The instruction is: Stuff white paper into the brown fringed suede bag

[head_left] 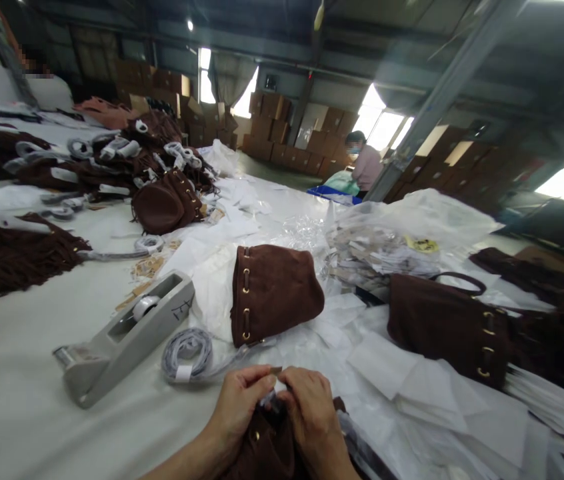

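Both our hands pinch a small pale tag over a brown suede bag at the near edge of the white table.

Our left hand [242, 400] and right hand [312, 410] meet fingertip to fingertip, closed narrowly on the tag [276, 379], which sits just above the brown suede bag [267, 450] lying under our wrists at the bottom of the view. Just beyond our fingers rests a coiled strap wrapped in pale plastic [188, 353], and to its left a grey tape dispenser [127, 337]. A second brown bag [272, 293] lies on its side on white wrapping paper [402, 373] near the middle of the table [12, 400]; a third [449, 327] sits to the right. Further bags are heaped [162, 193] at the far left, and a person in pink [365, 163] works well apart in the background.
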Available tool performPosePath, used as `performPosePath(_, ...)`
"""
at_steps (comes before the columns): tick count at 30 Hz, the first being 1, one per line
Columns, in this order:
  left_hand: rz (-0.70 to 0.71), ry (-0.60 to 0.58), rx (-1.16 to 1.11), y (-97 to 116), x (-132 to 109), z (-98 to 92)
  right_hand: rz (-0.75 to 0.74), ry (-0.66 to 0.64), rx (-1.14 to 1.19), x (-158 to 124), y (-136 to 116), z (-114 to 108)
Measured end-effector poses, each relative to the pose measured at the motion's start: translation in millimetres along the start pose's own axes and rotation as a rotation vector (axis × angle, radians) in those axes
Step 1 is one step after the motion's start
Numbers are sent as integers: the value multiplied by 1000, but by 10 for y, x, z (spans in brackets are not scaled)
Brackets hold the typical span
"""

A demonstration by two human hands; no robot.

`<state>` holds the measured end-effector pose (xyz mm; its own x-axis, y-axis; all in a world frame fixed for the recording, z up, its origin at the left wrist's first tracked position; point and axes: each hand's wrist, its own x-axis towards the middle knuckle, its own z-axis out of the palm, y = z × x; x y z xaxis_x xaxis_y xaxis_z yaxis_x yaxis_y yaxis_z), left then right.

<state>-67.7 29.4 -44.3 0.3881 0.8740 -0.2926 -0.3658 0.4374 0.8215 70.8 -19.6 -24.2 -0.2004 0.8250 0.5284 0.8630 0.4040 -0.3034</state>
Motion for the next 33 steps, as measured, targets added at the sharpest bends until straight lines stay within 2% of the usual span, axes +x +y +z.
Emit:
performPosePath(5, 95, -25, 96, -60, 36, -25, -54, 63, -7, -15, 43, -33)
performPosePath(13, 100, -87, 164, -99, 35, -76, -19, 153, 97, -71, 98, 33)
performPosePath(17, 120, -98, 157, -107, 26, -58, -27, 148, 92, -100, 156, 74)
performPosePath(21, 131, -102, 156, -90, 27, -44, -30, 155, 121, -86, 143, 21)
performPosePath(26, 166, -52, 167, 18, -57, -21, 44, 131, 160, -52, 29, -72)
performPosePath(33, 156, -25, 129, 83, -125, 16, 129, 109, 232, -46, 26, -48)
